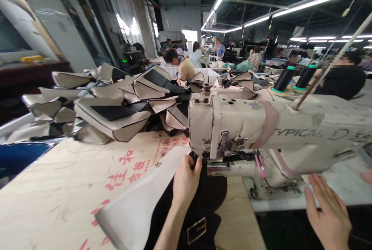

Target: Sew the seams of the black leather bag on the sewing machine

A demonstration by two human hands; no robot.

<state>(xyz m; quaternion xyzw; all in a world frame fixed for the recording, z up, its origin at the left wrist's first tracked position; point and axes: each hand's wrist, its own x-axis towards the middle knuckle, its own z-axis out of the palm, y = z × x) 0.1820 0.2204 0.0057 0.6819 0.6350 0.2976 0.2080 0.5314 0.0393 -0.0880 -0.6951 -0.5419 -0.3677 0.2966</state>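
Note:
My left hand (186, 184) pinches the edge of a black and off-white bag panel (139, 199), close to the needle area of the sewing machine (232, 122). The panel's white part spreads over the wooden board, while its black part hangs below the machine's arm. A gold rectangular buckle (197, 231) sits on the black part. At the lower right, my right hand (329, 211) is open with fingers stretched out. Its fingertips are by the machine's base; whether they touch it I cannot tell. The needle itself is hidden.
A large pile of beige and black bag pieces (113, 116) lies behind the plywood board (72, 180). Two black thread spools (284, 79) stand atop the machine, and pink thread snips (260, 166) hang beneath its arm. Several people work farther back.

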